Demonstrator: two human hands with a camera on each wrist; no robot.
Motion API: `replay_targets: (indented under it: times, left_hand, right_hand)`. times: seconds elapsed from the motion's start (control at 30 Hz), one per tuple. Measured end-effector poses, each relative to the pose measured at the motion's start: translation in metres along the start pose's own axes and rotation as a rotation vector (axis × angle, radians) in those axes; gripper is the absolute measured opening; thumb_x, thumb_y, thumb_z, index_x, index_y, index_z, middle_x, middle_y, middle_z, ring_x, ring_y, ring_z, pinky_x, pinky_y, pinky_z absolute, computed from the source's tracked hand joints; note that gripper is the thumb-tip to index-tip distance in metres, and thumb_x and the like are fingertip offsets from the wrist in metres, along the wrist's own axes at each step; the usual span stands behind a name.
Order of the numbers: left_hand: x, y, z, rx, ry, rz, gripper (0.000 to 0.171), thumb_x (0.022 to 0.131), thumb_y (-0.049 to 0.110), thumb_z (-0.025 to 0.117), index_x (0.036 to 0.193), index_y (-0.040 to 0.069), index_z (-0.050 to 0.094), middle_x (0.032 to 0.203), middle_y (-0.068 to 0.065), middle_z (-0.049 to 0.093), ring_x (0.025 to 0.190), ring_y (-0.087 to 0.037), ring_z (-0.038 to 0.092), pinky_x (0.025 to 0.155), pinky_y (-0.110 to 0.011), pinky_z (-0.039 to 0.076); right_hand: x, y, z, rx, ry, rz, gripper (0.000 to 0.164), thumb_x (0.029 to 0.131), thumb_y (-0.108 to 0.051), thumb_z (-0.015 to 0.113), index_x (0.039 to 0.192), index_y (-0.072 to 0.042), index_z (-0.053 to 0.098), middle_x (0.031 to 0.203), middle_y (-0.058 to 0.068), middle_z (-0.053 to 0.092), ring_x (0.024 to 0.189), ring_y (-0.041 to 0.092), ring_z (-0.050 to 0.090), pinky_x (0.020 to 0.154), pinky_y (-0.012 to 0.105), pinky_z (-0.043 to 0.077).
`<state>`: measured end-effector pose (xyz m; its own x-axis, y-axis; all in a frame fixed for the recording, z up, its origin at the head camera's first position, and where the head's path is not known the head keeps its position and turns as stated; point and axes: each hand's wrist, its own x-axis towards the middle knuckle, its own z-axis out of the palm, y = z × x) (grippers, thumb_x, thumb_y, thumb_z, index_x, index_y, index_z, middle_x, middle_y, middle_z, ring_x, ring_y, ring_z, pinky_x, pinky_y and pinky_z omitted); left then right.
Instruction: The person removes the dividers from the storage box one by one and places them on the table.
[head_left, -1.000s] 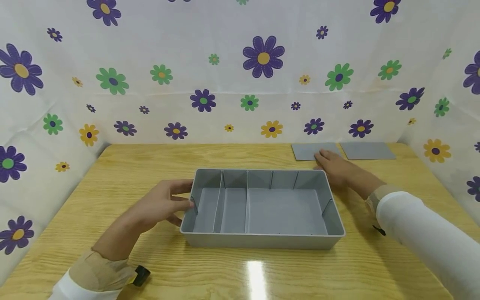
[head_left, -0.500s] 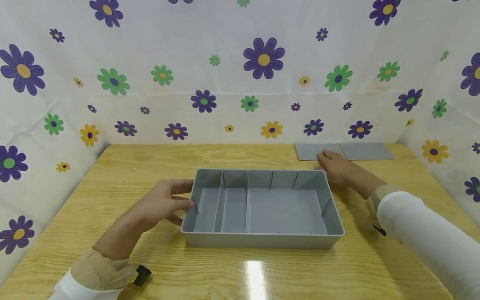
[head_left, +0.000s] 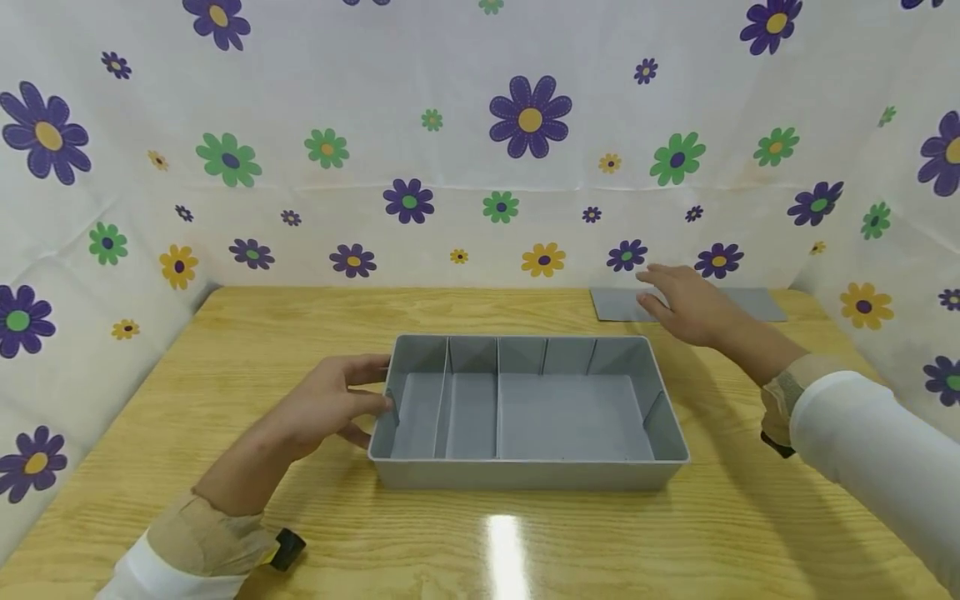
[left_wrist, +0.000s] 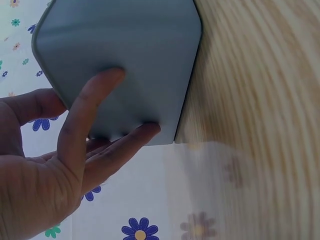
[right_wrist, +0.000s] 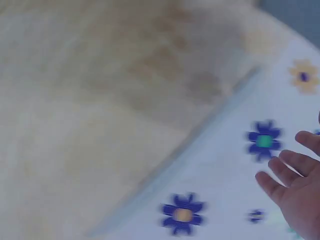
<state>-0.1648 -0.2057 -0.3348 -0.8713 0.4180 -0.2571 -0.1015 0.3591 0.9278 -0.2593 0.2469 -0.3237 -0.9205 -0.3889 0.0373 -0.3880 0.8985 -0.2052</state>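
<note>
At the left, a white sleeve [head_left: 176,581] ends in a beige wrist cover [head_left: 210,537] with a small black piece [head_left: 287,550] beside it. From there the person's left hand [head_left: 318,408] reaches rightward; its grip is wide, the fingers spread and touching the short left wall of an open-topped, rectangular, grey plastic box [head_left: 528,477]. The left wrist view shows fingertips resting on the outside of that wall.

The box sits upright at the centre of a yellowish wood-grain tabletop [head_left: 262,325]. Its long axis runs left to right, with one long wall toward the person and the short ends pointing left and right. Two thin grey dividers [head_left: 498,398] stand across the box from front to back, leaving two narrow compartments at the left and one wide compartment at the right.

Beyond the box's far right corner lies a flat, rectangular grey sheet [head_left: 618,305], long side left to right. The person's right hand [head_left: 693,308] is raised over its right part, the grip wide, fingers extended and holding nothing. Farther right, a second flat grey sheet [head_left: 757,304] lies the same way, partly hidden by the hand. White cloth with printed flowers [head_left: 529,118] hangs behind.
</note>
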Motion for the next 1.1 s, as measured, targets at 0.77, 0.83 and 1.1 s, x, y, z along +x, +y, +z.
replay_targets:
  times: [0.77, 0.83, 1.1]
  left_hand:
    - [0.002, -0.003, 0.000, -0.018, -0.017, -0.003, 0.057, 0.090, 0.013, 0.059, 0.141, 0.002, 0.036, 0.145, -0.019, 0.037, 0.101, -0.033, 0.060, 0.068, -0.044, 0.057]
    - [0.001, -0.003, 0.000, -0.018, -0.015, -0.006, 0.057, 0.090, 0.013, 0.059, 0.141, 0.002, 0.036, 0.145, -0.018, 0.037, 0.102, -0.033, 0.060, 0.068, -0.044, 0.057]
    - [0.002, -0.003, 0.000, -0.012, -0.018, -0.011, 0.055, 0.092, 0.011, 0.056, 0.142, 0.002, 0.035, 0.145, -0.019, 0.037, 0.100, -0.034, 0.060, 0.068, -0.044, 0.057]
  right_hand:
    - [-0.004, -0.198, -0.003, -0.312, -0.204, -0.912, 0.045, 0.079, 0.011, 0.051, 0.105, -0.019, 0.071, 0.108, -0.004, 0.065, 0.104, 0.013, 0.059, 0.093, 0.026, 0.048]
    - [-0.001, -0.200, 0.001, -0.363, -0.233, -0.930, 0.043, 0.080, 0.011, 0.053, 0.102, -0.020, 0.072, 0.106, -0.005, 0.066, 0.101, 0.013, 0.059, 0.092, 0.026, 0.048]
    - [0.005, -0.201, 0.009, -0.387, -0.252, -0.925, 0.035, 0.081, 0.008, 0.059, 0.092, -0.021, 0.075, 0.099, -0.007, 0.069, 0.096, 0.010, 0.062, 0.087, 0.025, 0.050]
